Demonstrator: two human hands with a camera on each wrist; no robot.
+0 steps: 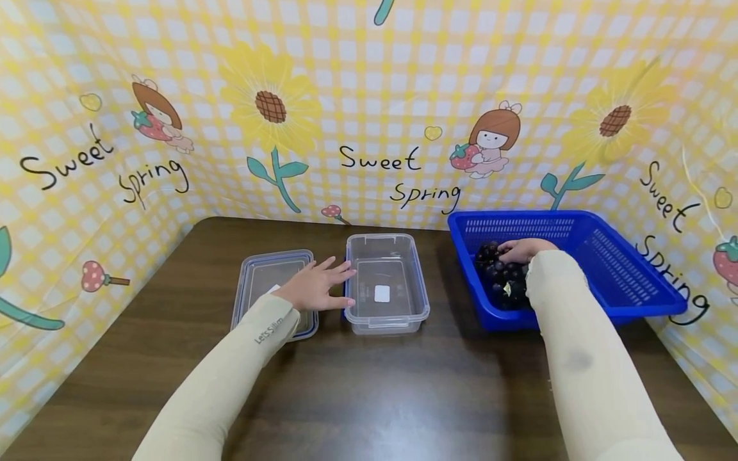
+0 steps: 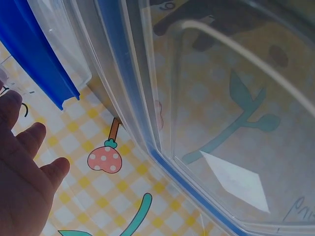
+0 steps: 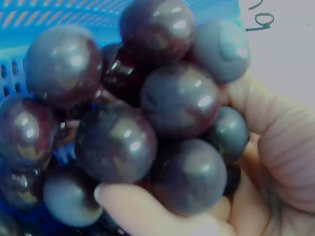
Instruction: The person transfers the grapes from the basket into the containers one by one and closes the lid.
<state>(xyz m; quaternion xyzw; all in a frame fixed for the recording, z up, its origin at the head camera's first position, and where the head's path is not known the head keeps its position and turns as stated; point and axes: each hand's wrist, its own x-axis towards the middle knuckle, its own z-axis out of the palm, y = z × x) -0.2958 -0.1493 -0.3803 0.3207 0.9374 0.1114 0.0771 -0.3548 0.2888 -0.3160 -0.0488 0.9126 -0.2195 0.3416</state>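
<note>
At the right, a blue plastic basket [image 1: 611, 262] has dark purple grapes [image 1: 493, 272] along its left side. My right hand [image 1: 526, 250] reaches inside and holds a bunch of grapes [image 3: 179, 98]. In the right wrist view the thumb and fingers curl around the bunch, which hides part of the hand. My left hand [image 1: 316, 287] has its fingers spread, fingertips right at the left rim of a clear plastic container [image 1: 385, 323], and holds nothing. Beneath that hand and wrist lies a clear lid [image 1: 254, 272] with a blue seal, partly covered.
The brown wooden table [image 1: 369, 397] carries the lid, container and basket from left to right. A yellow checked cloth [image 1: 369, 83] with flower prints stands as a wall behind and on both sides. The basket's right end comes close to it.
</note>
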